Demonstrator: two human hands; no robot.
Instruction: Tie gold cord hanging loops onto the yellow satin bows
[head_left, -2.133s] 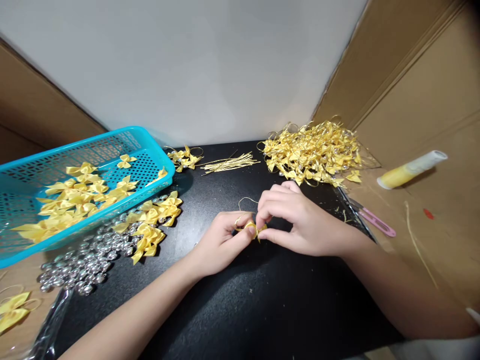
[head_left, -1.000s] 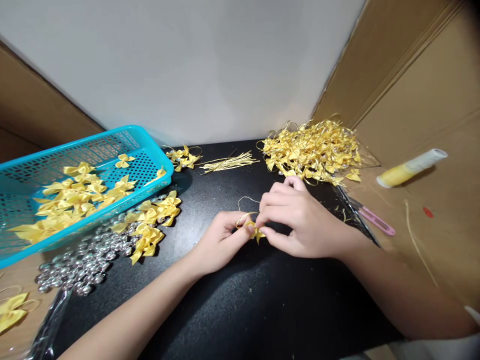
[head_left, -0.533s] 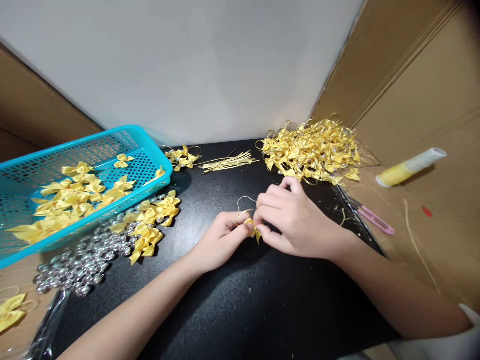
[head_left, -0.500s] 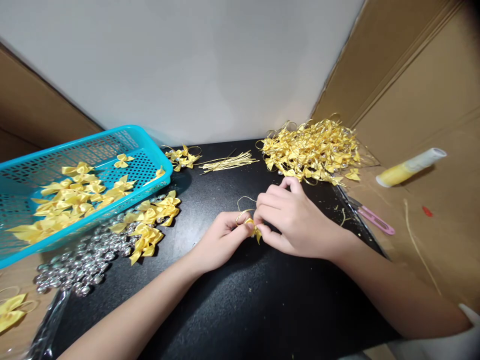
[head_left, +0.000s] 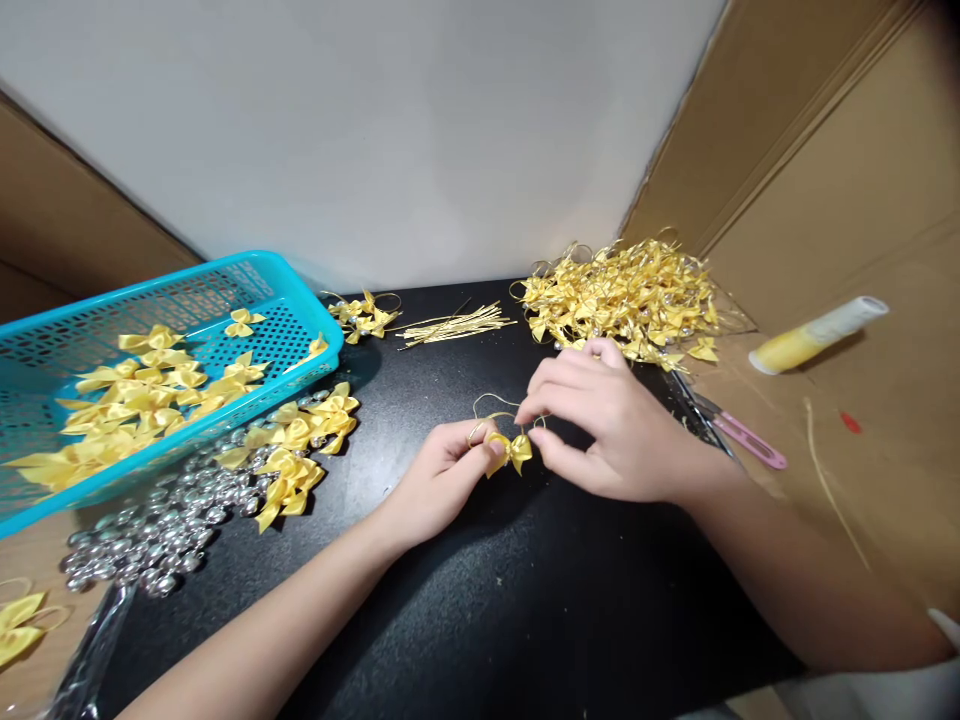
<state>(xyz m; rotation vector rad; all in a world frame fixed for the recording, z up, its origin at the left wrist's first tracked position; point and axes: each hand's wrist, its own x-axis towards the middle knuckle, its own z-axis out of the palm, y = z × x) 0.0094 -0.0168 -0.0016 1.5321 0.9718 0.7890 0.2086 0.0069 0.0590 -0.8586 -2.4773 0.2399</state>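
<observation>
With the left hand (head_left: 442, 480) pinching the glossy yellow ribbon bow (head_left: 513, 452) over the flat black surface (head_left: 480, 620), the right hand (head_left: 604, 425), curled near the thin golden cord (head_left: 493, 394), grip unclear, should work lightly.

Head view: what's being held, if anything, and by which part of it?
A yellow bow, pinched by the left hand at the bow's left side. The right hand is at a gold cord; whether it grips it, I can't tell.
</observation>
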